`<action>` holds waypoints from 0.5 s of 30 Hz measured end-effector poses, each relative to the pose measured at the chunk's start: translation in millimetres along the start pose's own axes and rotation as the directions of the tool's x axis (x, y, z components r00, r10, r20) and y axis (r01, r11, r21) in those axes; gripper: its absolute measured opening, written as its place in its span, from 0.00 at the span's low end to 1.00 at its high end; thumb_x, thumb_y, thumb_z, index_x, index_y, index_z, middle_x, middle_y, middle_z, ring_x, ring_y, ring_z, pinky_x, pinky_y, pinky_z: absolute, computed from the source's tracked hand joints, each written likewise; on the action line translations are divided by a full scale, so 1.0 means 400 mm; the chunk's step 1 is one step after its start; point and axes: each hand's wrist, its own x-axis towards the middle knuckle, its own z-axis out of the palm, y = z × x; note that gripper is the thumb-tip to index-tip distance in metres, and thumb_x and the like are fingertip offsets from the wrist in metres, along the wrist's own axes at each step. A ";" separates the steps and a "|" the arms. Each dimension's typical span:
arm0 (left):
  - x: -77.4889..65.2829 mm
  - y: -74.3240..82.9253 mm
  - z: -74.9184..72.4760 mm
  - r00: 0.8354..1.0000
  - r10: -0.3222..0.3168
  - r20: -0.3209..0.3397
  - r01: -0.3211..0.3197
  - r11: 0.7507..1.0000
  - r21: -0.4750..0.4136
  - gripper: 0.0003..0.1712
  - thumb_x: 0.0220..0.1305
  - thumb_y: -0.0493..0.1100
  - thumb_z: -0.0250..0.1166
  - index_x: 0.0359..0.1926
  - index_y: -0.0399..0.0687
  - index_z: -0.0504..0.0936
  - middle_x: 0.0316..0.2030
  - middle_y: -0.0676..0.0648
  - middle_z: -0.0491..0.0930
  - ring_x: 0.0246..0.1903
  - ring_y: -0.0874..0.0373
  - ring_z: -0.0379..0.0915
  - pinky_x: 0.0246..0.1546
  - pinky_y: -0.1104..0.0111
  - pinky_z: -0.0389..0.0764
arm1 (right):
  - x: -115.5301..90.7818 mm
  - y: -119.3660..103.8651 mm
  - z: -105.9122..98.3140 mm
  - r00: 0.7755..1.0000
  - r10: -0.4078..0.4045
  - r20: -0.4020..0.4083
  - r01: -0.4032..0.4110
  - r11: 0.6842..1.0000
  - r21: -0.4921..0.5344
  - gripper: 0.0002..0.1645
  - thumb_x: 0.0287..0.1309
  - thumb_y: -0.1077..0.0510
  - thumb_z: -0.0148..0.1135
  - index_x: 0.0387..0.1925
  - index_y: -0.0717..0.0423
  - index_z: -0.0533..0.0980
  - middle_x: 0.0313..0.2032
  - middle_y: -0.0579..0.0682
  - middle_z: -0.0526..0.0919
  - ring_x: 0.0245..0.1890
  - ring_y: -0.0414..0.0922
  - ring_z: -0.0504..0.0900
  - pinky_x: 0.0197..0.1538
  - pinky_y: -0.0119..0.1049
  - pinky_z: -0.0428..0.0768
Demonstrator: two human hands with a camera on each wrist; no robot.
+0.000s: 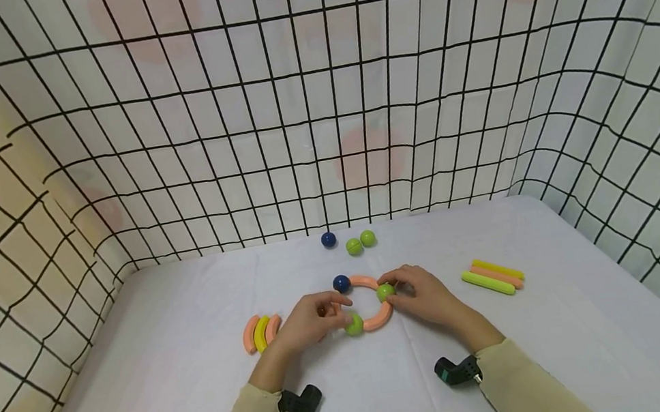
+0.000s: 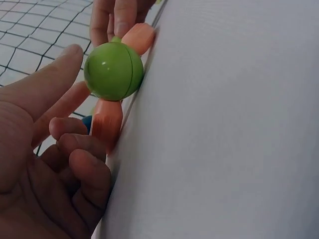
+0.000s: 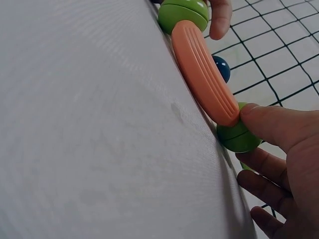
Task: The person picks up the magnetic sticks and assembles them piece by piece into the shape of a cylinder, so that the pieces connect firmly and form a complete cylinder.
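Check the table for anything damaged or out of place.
Nothing stands out: the loose balls rest at the back, straight rods lie side by side at right, and the ring shows no visible damage, though the left hand hides part of it.

In the middle of the frame, light-green glossy balls (image 1: 353,325), a navy-blue glossy ball (image 1: 341,283) and salmon-orange curved sticks (image 1: 379,318) are seen; each green ball is crossed by a dark seam, and one orange stick is patterned with lengthwise grooves. At upper centre, navy is repeated on one loose round ball (image 1: 328,239). At right, a yellow straight stick (image 1: 498,269), an orange straight stick (image 1: 497,277) and a lime straight stick (image 1: 488,283) are shown. The white backdrop (image 1: 279,47) is crossed by black grid lines.
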 end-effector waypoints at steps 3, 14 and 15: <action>0.001 0.001 0.000 0.999 0.016 0.029 -0.016 1.000 0.020 0.17 0.61 0.47 0.72 0.51 0.50 0.85 0.26 0.54 0.71 0.23 0.62 0.64 0.23 0.76 0.63 | 0.001 0.000 0.000 1.000 -0.001 -0.003 0.001 1.000 0.001 0.19 0.61 0.55 0.68 0.54 0.43 0.80 0.45 0.41 0.83 0.48 0.42 0.78 0.56 0.47 0.76; 0.000 0.009 0.004 0.998 0.033 0.054 -0.037 0.997 0.065 0.15 0.60 0.45 0.73 0.48 0.53 0.86 0.24 0.55 0.69 0.27 0.62 0.65 0.27 0.76 0.63 | 0.000 0.007 0.003 1.000 -0.004 -0.005 0.004 1.000 -0.005 0.19 0.61 0.54 0.67 0.54 0.42 0.80 0.45 0.40 0.83 0.48 0.42 0.77 0.55 0.46 0.75; -0.001 0.010 0.004 0.998 0.032 0.053 -0.035 0.997 0.068 0.14 0.60 0.45 0.73 0.48 0.54 0.86 0.24 0.55 0.70 0.27 0.62 0.65 0.27 0.76 0.63 | -0.001 0.007 0.004 1.000 -0.006 -0.005 0.006 1.000 -0.004 0.19 0.62 0.54 0.67 0.54 0.42 0.80 0.45 0.40 0.83 0.48 0.42 0.78 0.55 0.46 0.75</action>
